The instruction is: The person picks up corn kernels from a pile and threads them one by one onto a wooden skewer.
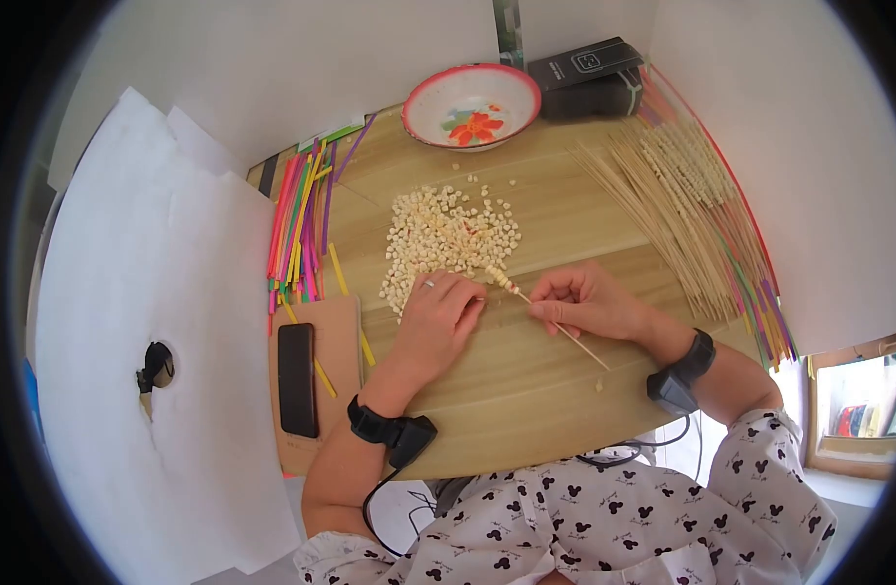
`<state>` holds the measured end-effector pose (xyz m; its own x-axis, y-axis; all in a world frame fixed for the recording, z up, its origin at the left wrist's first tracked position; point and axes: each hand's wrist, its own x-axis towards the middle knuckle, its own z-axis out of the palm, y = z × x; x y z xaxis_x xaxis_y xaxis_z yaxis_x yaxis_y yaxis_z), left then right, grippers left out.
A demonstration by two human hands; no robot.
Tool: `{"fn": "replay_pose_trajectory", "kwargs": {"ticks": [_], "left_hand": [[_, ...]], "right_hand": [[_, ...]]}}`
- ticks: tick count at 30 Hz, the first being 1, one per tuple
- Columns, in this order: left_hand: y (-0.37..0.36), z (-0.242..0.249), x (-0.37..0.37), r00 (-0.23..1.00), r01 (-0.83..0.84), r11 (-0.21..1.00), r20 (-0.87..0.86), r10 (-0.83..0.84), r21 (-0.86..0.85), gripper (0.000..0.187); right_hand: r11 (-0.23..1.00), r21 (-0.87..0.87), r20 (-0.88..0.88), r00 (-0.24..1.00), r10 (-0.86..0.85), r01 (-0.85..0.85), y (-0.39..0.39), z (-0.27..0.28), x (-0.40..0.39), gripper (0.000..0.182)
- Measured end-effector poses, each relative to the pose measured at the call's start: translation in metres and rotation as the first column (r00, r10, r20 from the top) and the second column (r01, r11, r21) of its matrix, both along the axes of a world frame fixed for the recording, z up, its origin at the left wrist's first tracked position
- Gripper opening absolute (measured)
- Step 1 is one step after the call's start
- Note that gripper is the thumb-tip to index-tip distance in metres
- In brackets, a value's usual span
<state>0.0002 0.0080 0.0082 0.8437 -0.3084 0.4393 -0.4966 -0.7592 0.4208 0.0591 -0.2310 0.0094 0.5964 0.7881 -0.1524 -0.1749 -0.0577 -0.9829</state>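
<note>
In my right hand (589, 302), a thin wooden skewer (582, 345) is pinched between thumb and fingers. Several small pale pieces (499, 277) are threaded on its far end, which points up and left toward the pile. My left hand (438, 324), with a ring on one finger, is closed beside the skewer's loaded end; whatever its fingertips hold is too small to make out. Just beyond both hands spreads a loose pile of small cream-coloured pieces (443, 229), resembling puffed corn, on the wooden table (526, 409).
An enamel bowl (472, 105) with a red rim stands at the back, beside a black box (589, 78). Bare and loaded skewers (677, 214) lie at right. Coloured strips (299, 219) lie at left, above a phone (298, 380) on a brown notebook (336, 336). White panels flank the table.
</note>
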Motion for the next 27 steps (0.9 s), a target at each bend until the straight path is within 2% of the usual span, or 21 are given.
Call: {"fn": "replay_pose_trajectory", "kwargs": {"ticks": [2,4,5,7,8,10,11,13,14,16,20,22,23,25,26,27], "left_hand": [[0.004,0.003,0.001,0.999,-0.013,1.000,0.033,0.013,-0.001,0.011],[0.008,0.006,0.001,0.993,-0.111,0.985,-0.050,0.105,-0.136,0.012],[0.010,0.007,0.001,0.993,-0.112,0.985,-0.045,0.107,-0.133,0.012],[0.015,0.010,0.004,0.981,-0.180,0.944,-0.115,0.153,-0.275,0.015],[0.018,0.008,0.006,0.982,-0.181,0.945,-0.111,0.156,-0.274,0.015],[0.026,-0.001,0.010,0.969,-0.242,0.845,-0.157,0.188,-0.477,0.013],[0.029,-0.002,0.011,0.970,-0.241,0.845,-0.152,0.191,-0.478,0.013],[0.034,-0.003,0.012,0.918,-0.363,0.687,-0.368,0.148,-0.630,0.013],[0.035,-0.003,0.014,0.920,-0.361,0.686,-0.363,0.151,-0.631,0.013],[0.038,-0.003,0.015,0.934,-0.330,0.499,-0.352,0.052,-0.801,0.014],[0.045,0.005,0.015,0.921,-0.379,0.432,-0.379,0.091,-0.818,0.015],[0.053,-0.003,0.017,0.928,-0.353,0.320,-0.372,0.002,-0.879,0.016],[0.056,-0.003,0.017,0.927,-0.358,0.316,-0.374,0.011,-0.879,0.016],[0.058,-0.003,0.018,0.930,-0.339,0.150,-0.356,-0.098,-0.929,0.016],[0.060,-0.003,0.018,0.930,-0.341,0.145,-0.356,-0.090,-0.929,0.016],[0.060,-0.002,0.019,0.929,-0.348,0.083,-0.355,-0.104,-0.934,0.016]], "right_hand": [[1.000,-0.007,0.004,1.000,-0.001,0.001,0.000,0.001,0.000,0.013],[1.000,-0.009,-0.003,1.000,0.001,-0.002,0.000,0.001,0.000,0.013],[1.000,-0.006,0.001,1.000,0.003,-0.003,0.000,0.001,0.000,0.013],[1.000,-0.007,0.012,1.000,0.017,-0.017,0.000,0.000,0.001,0.013],[1.000,-0.006,0.017,1.000,0.019,-0.019,0.000,0.001,0.000,0.013],[1.000,-0.003,0.014,1.000,0.014,-0.014,-0.001,0.001,0.000,0.013],[1.000,-0.002,0.020,1.000,0.016,-0.016,-0.001,0.001,0.000,0.013],[1.000,0.006,-0.005,1.000,-0.004,0.004,-0.001,-0.001,-0.001,0.012],[1.000,0.007,0.000,1.000,-0.002,0.002,-0.001,-0.001,-0.001,0.012],[0.999,0.022,0.028,0.999,0.030,-0.031,-0.002,-0.001,0.000,0.013],[0.997,0.052,0.016,0.998,0.057,-0.058,0.000,-0.001,-0.002,0.012],[0.999,0.020,-0.021,0.999,0.032,-0.031,0.000,0.000,-0.004,0.011],[0.999,0.019,-0.023,0.999,0.042,-0.041,0.000,0.001,-0.004,0.011],[0.999,0.013,-0.023,0.999,0.040,-0.040,0.001,0.004,-0.005,0.010],[0.999,0.012,-0.023,0.999,0.049,-0.049,0.001,0.004,-0.005,0.010],[0.999,0.000,-0.012,0.999,0.053,-0.053,0.001,0.004,-0.005,0.011]]}}
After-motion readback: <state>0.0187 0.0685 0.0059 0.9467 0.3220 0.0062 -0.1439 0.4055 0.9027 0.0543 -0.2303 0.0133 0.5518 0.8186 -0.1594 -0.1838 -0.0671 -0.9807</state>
